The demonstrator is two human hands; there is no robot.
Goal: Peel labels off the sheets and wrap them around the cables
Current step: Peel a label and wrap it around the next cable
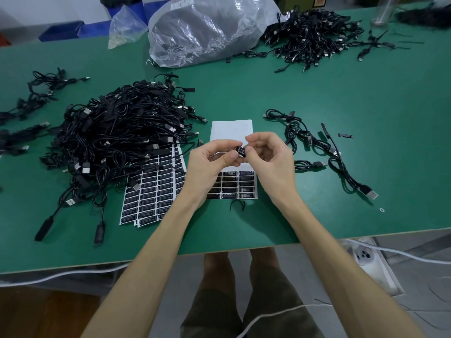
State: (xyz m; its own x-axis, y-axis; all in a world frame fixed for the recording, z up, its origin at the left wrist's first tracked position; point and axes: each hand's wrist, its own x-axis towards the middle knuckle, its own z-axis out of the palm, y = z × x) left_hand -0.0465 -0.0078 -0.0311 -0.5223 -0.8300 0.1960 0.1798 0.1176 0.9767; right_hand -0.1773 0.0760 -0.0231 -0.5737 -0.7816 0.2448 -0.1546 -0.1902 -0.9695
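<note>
Head view: the green table [317, 93] ends in a pale near edge just in front of the person's knees, and a bare strip of green lies between that edge and the sheets. To the left, a big heap of black cables [117, 132] spills over the upper part of a fanned stack of full label sheets [151, 191]. To the right, a few loose cables [317, 145] lie near the hands, with a single stray label [345, 135] beyond them. The middle right of the table is open green. At the far side sit a clear plastic bag [207, 30] and a second cable heap [312, 37].

Both forearms reach in from the near edge and meet above a partly used sheet [230, 130], its top bare white and its black labels left only at the bottom. The left hand [207, 164] and right hand [268, 159] each pinch, between thumb and forefinger, one small black label [240, 151] held up between them; the right hand's other fingers are loosely curled. Whether a cable runs through the label cannot be made out.
</note>
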